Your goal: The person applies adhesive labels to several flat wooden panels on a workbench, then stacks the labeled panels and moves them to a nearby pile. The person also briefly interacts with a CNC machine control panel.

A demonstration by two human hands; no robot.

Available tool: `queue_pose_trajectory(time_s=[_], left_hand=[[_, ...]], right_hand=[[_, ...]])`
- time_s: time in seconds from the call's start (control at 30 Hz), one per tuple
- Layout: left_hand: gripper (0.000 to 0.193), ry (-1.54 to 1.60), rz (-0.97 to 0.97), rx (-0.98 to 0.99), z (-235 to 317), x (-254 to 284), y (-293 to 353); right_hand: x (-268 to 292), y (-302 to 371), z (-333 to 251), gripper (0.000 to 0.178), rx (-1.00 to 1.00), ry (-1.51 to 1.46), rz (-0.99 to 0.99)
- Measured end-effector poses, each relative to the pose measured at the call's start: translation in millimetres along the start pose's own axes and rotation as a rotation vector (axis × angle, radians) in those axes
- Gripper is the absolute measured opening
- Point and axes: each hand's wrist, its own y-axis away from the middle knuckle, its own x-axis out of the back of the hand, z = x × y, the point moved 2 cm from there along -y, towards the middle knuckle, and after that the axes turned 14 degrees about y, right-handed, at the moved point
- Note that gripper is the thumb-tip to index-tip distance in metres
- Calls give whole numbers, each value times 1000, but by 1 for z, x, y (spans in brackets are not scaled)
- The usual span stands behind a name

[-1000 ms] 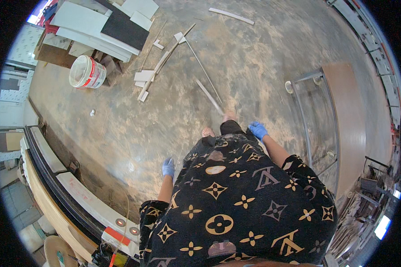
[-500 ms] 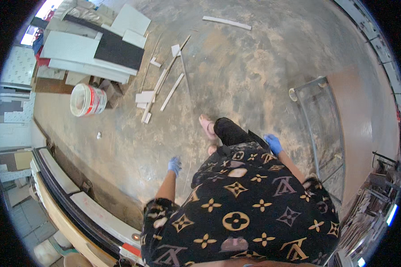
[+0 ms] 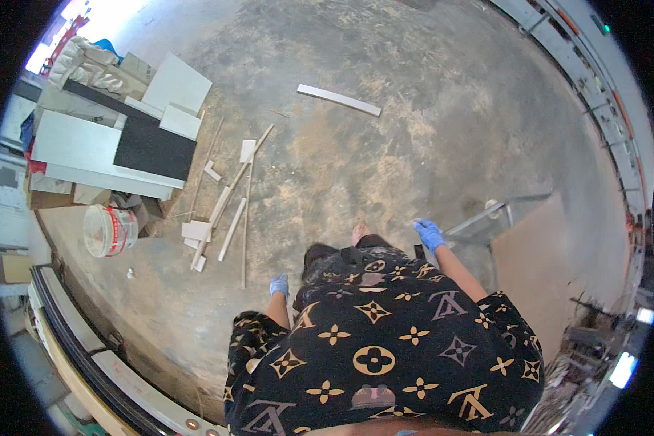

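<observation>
Both my hands wear blue gloves and hang at my sides over the concrete floor (image 3: 327, 189). My left hand (image 3: 279, 285) is beside my body with nothing visible in it, its fingers loosely open. My right hand (image 3: 429, 234) reaches a little farther forward, fingers loosely stretched and holding nothing that shows. Nearest to it is a metal-framed stand (image 3: 476, 218) with a brown board (image 3: 538, 254) at its right; the hand appears apart from the frame. One of my feet (image 3: 360, 231) shows ahead of my dark patterned top.
Wood strips (image 3: 231, 229) and small offcuts lie on the floor ahead left. Farther off is a lone white strip (image 3: 339, 100). A white bucket (image 3: 110, 231) stands near stacked white and black panels (image 3: 156, 149). A long machine bed (image 3: 134, 385) edges the near left.
I have moved forward: the strips, bucket and panels now sit lower and more left in view. My right hand has swung forward, and the left has drawn back closer to my body.
</observation>
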Motion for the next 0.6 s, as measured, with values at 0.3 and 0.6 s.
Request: queue_pose_trajectory(time_s=[0.3,0.6], left_hand=[[28,312,-24,7,205,-67,-127],[29,725,331,-98,491,40,-298]], right_hand=[[95,-284,-142,37,197,251,-195],[176,-510,-237,35,272,257,-237]])
